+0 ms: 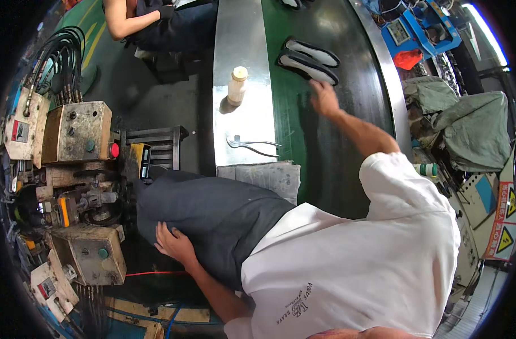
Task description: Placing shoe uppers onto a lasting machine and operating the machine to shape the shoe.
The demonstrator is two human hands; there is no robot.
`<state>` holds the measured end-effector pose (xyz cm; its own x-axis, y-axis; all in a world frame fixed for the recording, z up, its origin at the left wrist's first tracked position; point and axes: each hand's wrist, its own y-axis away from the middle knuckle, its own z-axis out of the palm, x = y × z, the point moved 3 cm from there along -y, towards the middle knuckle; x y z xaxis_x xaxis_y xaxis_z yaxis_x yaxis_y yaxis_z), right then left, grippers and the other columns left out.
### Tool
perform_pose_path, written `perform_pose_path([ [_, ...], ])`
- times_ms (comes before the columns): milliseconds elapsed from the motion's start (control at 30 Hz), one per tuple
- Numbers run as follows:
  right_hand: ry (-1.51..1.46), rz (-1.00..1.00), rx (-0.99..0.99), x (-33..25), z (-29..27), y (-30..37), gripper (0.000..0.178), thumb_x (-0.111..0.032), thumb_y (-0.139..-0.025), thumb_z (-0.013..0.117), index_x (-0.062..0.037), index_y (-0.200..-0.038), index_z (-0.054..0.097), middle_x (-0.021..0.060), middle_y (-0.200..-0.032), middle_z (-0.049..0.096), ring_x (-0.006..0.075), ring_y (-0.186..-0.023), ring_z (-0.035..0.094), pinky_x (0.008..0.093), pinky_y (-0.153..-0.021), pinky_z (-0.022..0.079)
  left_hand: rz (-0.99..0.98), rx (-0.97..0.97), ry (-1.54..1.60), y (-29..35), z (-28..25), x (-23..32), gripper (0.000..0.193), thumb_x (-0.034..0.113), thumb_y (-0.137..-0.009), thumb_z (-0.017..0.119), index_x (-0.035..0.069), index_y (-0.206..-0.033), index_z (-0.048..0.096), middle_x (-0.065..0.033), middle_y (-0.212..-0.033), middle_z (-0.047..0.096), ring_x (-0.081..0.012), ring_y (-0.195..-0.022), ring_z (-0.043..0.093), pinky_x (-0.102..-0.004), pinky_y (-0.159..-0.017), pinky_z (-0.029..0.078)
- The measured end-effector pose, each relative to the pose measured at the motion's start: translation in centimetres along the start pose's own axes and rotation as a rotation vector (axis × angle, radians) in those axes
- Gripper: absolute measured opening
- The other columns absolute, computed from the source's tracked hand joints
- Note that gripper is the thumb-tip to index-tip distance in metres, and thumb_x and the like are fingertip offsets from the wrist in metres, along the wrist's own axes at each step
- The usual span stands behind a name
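My left hand [176, 244] lies flat on my dark trouser leg, fingers stretched out and holding nothing. My right arm reaches out over the green conveyor belt [348, 130]. There my right hand [324, 99], its fingers loosely apart, is beside the near shoe of a pair. This black slip-on shoe [310, 66] has a pale insole; whether my fingertips touch it I cannot tell. The other black shoe [314, 51] lies alongside, just beyond it. On the metal ledge [241, 51] along the belt are pincers [255, 146] and a pale bottle [237, 86] with a yellowish lid.
A grey pad [269, 174] covers the ledge by my lap. Machine control boxes [82, 135] with buttons and hoses stand at the left. Another person [178, 25] sits at the upper left. More shoes [292, 3] show at the belt's far end. Blue equipment [416, 34] stands beyond the belt.
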<state>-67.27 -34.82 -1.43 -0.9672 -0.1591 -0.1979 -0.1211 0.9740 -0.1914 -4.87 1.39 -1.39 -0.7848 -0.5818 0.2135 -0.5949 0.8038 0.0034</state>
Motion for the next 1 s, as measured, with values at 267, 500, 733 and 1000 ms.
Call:
perform_pose_path([
  [267, 0.039, 0.162, -0.408, 10.7, 1.8, -12.5, 0.104, -0.033, -0.089, 0.082, -0.0213, -0.174, 0.025, 0.0296, -0.153, 0.059, 0.0472, -0.141, 0.058, 0.0514, -0.116, 0.048, 0.004, -0.029, -0.026, -0.2, 0.9, 1.0, 0.037, 0.013, -0.103, 0.063, 0.007, -0.14, 0.067, -0.0077, -0.157, 0.061, -0.0299, -0.151, 0.051, -0.0656, -0.126, 0.029],
  [500, -0.134, 0.303, -0.44, 6.0, 4.2, -8.3, 0.116, -0.052, -0.084, 0.084, -0.0136, -0.174, 0.022, 0.0329, -0.148, 0.062, 0.0481, -0.134, 0.063, 0.0489, -0.114, 0.05, -0.018, -0.014, -0.056, -0.9, 0.4, 2.1, 0.034, 0.011, -0.101, 0.063, 0.003, -0.133, 0.07, -0.0132, -0.151, 0.064, -0.0348, -0.143, 0.057, -0.0626, -0.122, 0.036],
  [733, -0.558, 0.545, -0.366, 2.7, 1.3, 4.8, 0.109, -0.046, -0.082, 0.089, 0.0014, -0.166, 0.038, 0.0271, -0.152, 0.06, 0.0347, -0.137, 0.063, 0.0424, -0.114, 0.051, 0.168, 0.259, 0.337, -4.1, -1.1, 7.9, 0.03, 0.002, -0.099, 0.06, -0.003, -0.126, 0.072, -0.022, -0.13, 0.07, -0.0411, -0.124, 0.065, -0.0513, -0.109, 0.05],
  [1000, -0.987, 0.464, -0.684, -16.3, -6.5, 10.8, 0.092, -0.038, -0.089, 0.086, 0.0053, -0.159, 0.046, 0.0208, -0.135, 0.069, 0.0265, -0.115, 0.07, 0.0395, -0.1, 0.057, 0.222, -0.307, 1.216, -5.5, -5.0, 18.1, 0.038, 0.003, -0.11, 0.061, -0.005, -0.146, 0.06, -0.0199, -0.136, 0.069, -0.0264, -0.119, 0.072, -0.0369, -0.103, 0.057],
])
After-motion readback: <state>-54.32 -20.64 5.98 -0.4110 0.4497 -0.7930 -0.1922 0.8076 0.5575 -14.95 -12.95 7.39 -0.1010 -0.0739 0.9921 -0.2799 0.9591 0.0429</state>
